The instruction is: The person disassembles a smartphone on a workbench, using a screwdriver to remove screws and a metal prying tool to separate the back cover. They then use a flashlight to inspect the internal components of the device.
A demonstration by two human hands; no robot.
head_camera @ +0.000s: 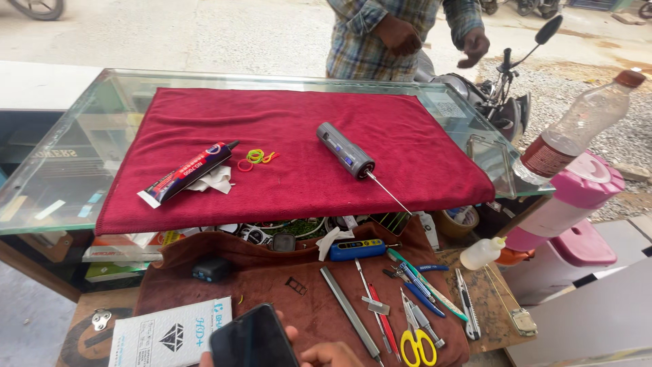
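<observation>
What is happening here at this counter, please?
A person at a workbench holds a dark smartphone at the bottom edge of the view; fingers show beside it, but which hand they belong to cannot be told. Tools lie on a brown cloth: yellow-handled scissors, tweezers, a metal ruler. On the glass counter above, a red towel carries a grey electric screwdriver, a glue tube and small rubber bands. Another person in a checked shirt stands behind the counter.
</observation>
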